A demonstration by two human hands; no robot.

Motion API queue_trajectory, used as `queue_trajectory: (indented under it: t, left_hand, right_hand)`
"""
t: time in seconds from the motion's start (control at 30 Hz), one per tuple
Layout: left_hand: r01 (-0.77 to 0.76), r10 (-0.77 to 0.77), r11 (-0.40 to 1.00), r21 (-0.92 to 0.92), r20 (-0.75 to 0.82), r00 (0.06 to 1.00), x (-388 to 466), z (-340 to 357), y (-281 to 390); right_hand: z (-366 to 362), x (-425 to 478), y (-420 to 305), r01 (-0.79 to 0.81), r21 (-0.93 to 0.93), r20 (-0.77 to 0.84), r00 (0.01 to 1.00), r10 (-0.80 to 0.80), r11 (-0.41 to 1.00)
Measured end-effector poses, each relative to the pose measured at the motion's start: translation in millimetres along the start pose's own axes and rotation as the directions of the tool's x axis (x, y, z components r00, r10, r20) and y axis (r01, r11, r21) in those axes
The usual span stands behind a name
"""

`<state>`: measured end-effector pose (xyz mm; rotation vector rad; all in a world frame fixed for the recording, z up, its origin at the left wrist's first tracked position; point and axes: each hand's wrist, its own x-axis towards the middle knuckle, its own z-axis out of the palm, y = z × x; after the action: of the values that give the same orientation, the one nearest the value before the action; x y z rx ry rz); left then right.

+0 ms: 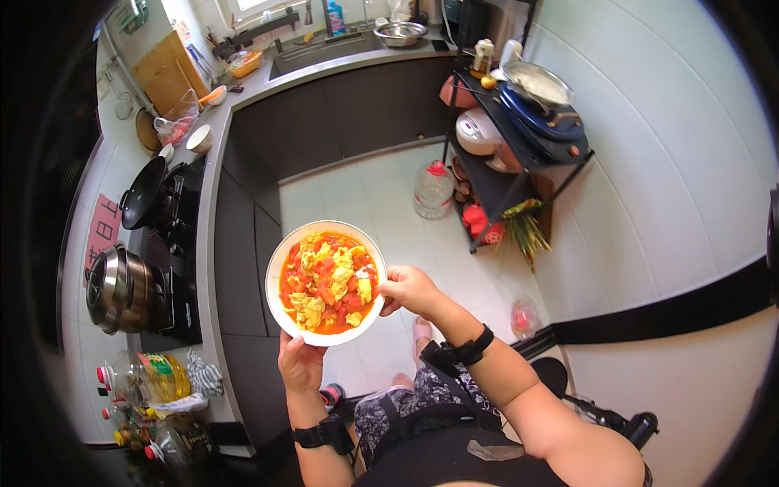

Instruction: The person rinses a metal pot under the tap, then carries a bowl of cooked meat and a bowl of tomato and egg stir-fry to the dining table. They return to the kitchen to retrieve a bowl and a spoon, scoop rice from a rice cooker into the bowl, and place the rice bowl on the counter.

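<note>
A white bowl (275, 304) filled with scrambled egg and tomato (328, 283) in red-orange sauce is held up in front of me, above the floor. My left hand (300, 362) grips its lower rim, thumb on the edge and fingers underneath. On the right side of the bowl, my right hand (409, 290) pinches the rim, with its thumb or fingers close to the food. The undersides of the fingers are partly hidden by the bowl. Both forearms wear black straps with small devices.
At left, the counter holds a steel steamer pot (122, 289), a black wok (144, 193) and oil bottles (161, 374). A sink (322, 56) lies at the back. A black shelf rack (487, 109) stands right, beside a plastic water jug (433, 192) on the floor.
</note>
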<state>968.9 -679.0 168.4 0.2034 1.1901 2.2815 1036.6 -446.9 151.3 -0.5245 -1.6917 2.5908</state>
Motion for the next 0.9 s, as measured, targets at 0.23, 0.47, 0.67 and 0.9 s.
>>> queue_trajectory:
  t: [0.23,0.47,0.67,0.9]
  left_hand:
    - [0.053,-0.055,0.998,-0.026,-0.053,0.997,-116,-8,-33]
    - [0.034,-0.033,0.999,0.002,-0.165,0.986,-223,-2,-78]
    - [0.053,-0.055,0.998,-0.022,-0.069,0.996,-298,-50,-60]
    - [0.082,-0.082,0.997,0.005,0.076,0.994,-387,-60,-94]
  right_hand:
    - [9,-101,43,-0.021,-0.133,0.057,0.998,0.029,0.991]
    - [2,-180,94,0.007,-0.117,0.112,0.994,0.006,0.993]
    - [65,-252,129,0.041,-0.205,0.016,0.999,-0.038,0.978]
    - [66,-358,190,0.075,-0.172,-0.071,0.994,-0.089,0.982]
